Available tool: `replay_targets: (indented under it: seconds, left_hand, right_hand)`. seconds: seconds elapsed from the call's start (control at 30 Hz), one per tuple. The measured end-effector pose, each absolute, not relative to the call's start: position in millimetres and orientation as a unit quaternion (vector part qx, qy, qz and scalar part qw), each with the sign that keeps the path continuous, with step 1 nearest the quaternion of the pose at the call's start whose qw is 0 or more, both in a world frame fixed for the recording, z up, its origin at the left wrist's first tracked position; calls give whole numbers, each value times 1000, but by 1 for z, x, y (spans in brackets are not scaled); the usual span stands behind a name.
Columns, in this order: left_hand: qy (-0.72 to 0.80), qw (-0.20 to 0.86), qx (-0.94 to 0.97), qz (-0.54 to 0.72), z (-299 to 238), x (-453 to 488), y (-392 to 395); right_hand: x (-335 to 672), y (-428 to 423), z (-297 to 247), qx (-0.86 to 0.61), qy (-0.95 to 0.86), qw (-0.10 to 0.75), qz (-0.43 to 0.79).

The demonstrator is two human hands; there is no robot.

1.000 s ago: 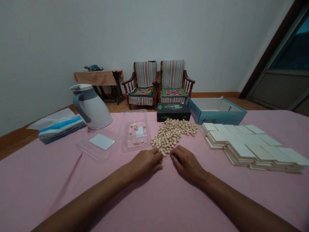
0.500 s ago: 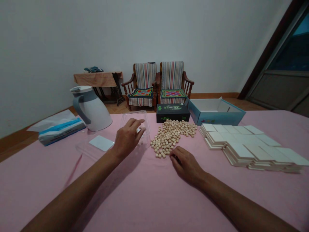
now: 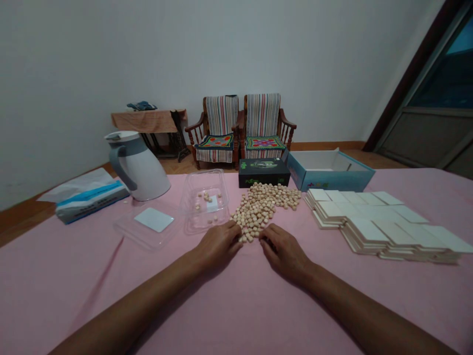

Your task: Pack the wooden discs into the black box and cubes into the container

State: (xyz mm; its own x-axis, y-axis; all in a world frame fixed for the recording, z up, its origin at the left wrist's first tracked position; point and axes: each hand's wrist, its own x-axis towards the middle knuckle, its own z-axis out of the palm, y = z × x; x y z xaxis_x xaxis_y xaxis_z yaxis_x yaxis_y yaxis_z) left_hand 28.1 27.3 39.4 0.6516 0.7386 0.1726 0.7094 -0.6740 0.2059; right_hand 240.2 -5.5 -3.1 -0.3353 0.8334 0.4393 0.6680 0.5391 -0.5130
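A heap of small pale wooden pieces (image 3: 258,209), rounded like beads, lies mid-table. My left hand (image 3: 219,242) is at its near left edge, fingertips curled in against the pieces; whatever they grip is hidden. At the near right edge rests my right hand (image 3: 284,250), its fingers bent and drawn together, their contents out of sight. Just beyond my left hand stands a clear plastic container (image 3: 188,209) with several of the pieces and a white label in it. Left of it lies a clear lid (image 3: 158,239) with a white label.
A white and grey jug (image 3: 150,172) and a tissue pack (image 3: 92,199) stand at the left. Behind the heap are a black box (image 3: 264,178) and an open blue box (image 3: 332,181). Stacked white tiles (image 3: 388,217) cover part of the right side of the pink tablecloth (image 3: 244,305).
My left hand has come back from above the clear container, moving right and nearer to me, down to the heap. My right hand has stayed in place.
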Motion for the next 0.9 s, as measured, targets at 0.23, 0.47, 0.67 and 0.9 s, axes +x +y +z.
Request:
replay_targets:
  seconds: [0.23, 0.47, 0.67, 0.9]
  left_hand:
    - [437, -87, 862, 241, 86, 4, 50]
    - [394, -86, 884, 235, 84, 5, 52]
    - [428, 11, 902, 58, 47, 27, 39]
    - [446, 104, 882, 109, 40, 27, 42]
  right_hand:
    - [239, -5, -4, -470, -809, 333, 118]
    - [239, -4, -4, -472, -810, 329, 117]
    - [239, -4, -3, -472, -810, 328, 117]
    - [239, -4, -5, -468, -810, 335, 115]
